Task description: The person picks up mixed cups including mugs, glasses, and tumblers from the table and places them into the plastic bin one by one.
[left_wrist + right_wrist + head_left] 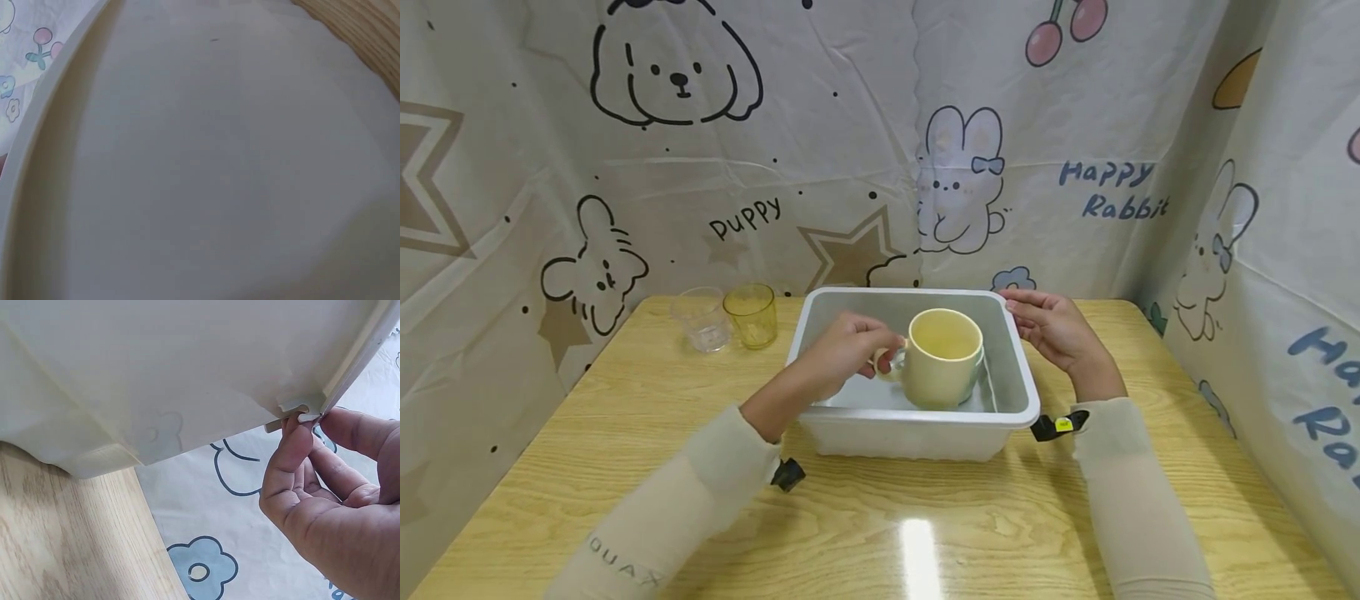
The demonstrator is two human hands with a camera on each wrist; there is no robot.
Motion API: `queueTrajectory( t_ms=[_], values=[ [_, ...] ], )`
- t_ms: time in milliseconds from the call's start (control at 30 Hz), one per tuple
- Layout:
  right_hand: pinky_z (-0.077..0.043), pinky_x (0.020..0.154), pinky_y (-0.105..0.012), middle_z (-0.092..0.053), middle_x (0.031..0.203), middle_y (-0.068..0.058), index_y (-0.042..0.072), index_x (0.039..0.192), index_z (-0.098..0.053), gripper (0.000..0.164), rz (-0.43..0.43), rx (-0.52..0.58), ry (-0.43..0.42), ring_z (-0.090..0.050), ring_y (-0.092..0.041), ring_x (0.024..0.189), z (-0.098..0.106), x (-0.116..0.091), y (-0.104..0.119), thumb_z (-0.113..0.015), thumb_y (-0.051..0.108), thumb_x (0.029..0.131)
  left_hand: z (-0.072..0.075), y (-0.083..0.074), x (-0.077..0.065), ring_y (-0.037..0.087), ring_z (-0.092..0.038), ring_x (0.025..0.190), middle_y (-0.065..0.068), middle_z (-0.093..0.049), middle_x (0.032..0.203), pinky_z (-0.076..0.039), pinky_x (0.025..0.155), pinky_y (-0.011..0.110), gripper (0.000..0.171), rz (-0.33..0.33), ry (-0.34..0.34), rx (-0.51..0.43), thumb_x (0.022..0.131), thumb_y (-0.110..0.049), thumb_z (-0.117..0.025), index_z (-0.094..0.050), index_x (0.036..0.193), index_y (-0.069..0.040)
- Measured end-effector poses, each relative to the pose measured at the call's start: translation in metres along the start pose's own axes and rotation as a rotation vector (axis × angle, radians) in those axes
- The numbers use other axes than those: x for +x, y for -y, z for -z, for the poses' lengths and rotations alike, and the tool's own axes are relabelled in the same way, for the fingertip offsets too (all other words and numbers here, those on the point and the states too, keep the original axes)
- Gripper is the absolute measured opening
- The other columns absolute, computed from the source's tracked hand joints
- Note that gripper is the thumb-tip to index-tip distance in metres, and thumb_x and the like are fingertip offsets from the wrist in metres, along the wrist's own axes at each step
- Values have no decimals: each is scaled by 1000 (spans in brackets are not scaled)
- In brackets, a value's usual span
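A pale yellow mug is upright within the white plastic basin. My left hand reaches over the basin's left side and grips the mug by its handle. Behind the mug's right side shows a greenish, glassy edge, mostly hidden. At the far right corner, my right hand holds the basin's rim. The right wrist view shows that hand pinching the rim between thumb and fingers, beside the outer wall. In the left wrist view, the basin's outer wall fills most of the picture, and the left hand is hidden.
Left of the basin stand a clear glass and an amber glass, close together. The wooden table runs back to a printed cloth, which also hangs along both sides.
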State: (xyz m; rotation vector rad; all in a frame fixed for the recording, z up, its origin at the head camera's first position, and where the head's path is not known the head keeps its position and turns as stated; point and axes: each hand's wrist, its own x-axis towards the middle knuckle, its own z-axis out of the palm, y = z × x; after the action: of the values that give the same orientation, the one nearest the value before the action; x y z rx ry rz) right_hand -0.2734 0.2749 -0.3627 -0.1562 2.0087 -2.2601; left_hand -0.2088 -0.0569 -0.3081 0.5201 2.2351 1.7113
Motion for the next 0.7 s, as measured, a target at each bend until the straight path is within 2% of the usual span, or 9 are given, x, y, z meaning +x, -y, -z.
queueTrajectory(
  t_ms=[467,600,700],
  values=[
    [-58,82,-22,-69,114,-1,7,121,-71,26,8,2,5,-67,-16,94,0,0,0,-73,15,96,-15,0,9,17,-56,74,6,-58,69,-46,63,28,33,55,148,43,98,-18,-62,-64,68,-6],
    [-58,83,-22,-69,114,-1,7,123,-70,29,8,-6,3,-68,-15,95,0,-1,-1,-74,17,96,-18,1,11,16,-55,74,7,-59,69,-46,63,29,32,66,177,61,97,-19,-62,-65,69,-4],
    [-58,82,-22,-69,114,-2,5,125,-69,31,11,-8,10,-67,-16,94,-1,0,0,-73,16,96,-19,0,11,16,-54,73,7,-58,69,-45,65,30,31,84,197,71,96,-20,-62,-65,73,2]
  ],
)
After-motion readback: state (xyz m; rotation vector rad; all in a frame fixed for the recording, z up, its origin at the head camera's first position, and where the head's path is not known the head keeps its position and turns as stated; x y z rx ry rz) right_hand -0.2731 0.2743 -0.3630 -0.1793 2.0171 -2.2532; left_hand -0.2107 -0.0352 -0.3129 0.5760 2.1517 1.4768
